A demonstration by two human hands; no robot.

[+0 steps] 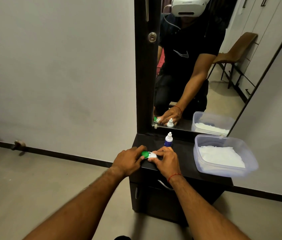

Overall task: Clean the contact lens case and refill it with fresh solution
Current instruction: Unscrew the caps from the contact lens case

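Green cap [144, 154] at the left fingertips, white end at the right

Plastic and small, the lens case [149, 155] lies on the dark dresser top [187, 153] directly between the two sets of fingers, and both hands have hold of it. Its long axis runs side to side from one hand to the other. The green end is toward the left hand [128, 161] and the white end toward the right hand [167, 160].

The left fingers [136, 149] curl over the green cap from the far side while the thumb closes on it from the near side, a tight pinch round its rim. The right fingers [164, 150] bend down over the white end and hide most of it. They grip the case there, though I cannot tell whether they hold a cap or the body beneath. Neither hand is nearer, since each touches its own end.

The step looks like opening the green side, with the left hand turning and the right steadying. That twist goes round an upright axis, so the right grip probably has to stop the case spinning on the smooth top. Whether the cap is loose yet cannot be seen.

Just beyond the right fingertips the solution bottle [168, 139] stands upright and apart from them, so the right hand is nearer to it. Farther out past the right hand sits a clear tub [223, 171] of white tissue [221, 155].
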